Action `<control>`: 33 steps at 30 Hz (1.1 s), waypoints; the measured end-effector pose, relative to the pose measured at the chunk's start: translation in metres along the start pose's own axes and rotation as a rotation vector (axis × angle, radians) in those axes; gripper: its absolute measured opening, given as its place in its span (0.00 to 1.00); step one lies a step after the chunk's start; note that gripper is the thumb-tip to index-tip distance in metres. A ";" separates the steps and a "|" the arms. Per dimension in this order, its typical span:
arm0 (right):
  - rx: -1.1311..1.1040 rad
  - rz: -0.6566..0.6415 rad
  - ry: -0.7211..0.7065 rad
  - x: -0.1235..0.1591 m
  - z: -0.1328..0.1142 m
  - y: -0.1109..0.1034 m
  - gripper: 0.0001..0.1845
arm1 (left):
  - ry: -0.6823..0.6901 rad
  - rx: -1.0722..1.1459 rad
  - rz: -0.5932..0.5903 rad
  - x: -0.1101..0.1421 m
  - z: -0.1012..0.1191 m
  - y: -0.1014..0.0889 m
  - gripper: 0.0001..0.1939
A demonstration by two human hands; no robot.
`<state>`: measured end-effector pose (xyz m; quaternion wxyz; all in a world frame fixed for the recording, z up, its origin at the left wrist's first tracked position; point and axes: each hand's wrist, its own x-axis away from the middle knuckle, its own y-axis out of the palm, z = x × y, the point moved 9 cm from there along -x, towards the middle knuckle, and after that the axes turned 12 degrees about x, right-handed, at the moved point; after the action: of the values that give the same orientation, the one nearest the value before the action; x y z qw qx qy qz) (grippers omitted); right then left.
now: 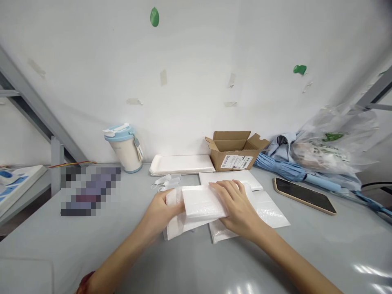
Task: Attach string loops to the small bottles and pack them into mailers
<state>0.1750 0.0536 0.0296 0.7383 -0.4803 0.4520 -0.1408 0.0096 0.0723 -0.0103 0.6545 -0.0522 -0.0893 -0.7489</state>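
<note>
Between my two hands, above the grey table, is a white padded mailer point(203, 203) with its flap bent over. My left hand point(165, 210) grips its left end, thumb at the opening. On the right part of the mailer, my right hand point(235, 204) is closed with fingers over the top edge. Beneath and to the right lie other white padded mailers point(271, 208), partly covered by my right hand. Just behind my left hand are several small translucent tags with loops point(167, 181). A flat stack of white mailers point(183, 163) rests against the wall.
An open cardboard box point(231, 159) with a label stands at the back. Left of the stack is a cream and blue tumbler point(124, 149). On the right are a phone point(304, 196), a folded blue umbrella point(281, 167) and a clear plastic bag point(333, 143). A blurred patch point(94, 190) lies left.
</note>
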 end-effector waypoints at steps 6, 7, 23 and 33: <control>0.049 0.053 0.055 0.000 0.017 -0.001 0.31 | 0.257 -0.454 0.252 -0.022 0.025 -0.072 0.17; 0.050 0.051 0.064 -0.001 0.019 -0.001 0.30 | 0.314 -0.593 0.350 -0.023 0.030 -0.086 0.16; 0.019 -0.056 0.128 -0.002 0.029 0.013 0.31 | 0.273 -0.917 0.273 -0.046 0.007 -0.105 0.13; 0.085 -0.061 0.165 -0.002 0.034 0.013 0.32 | 0.278 -0.358 0.295 -0.008 0.052 -0.094 0.16</control>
<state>0.1986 0.0809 0.0239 0.7138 -0.4489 0.4899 -0.2213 -0.0841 0.1025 0.0328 0.7428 -0.0764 0.1439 -0.6493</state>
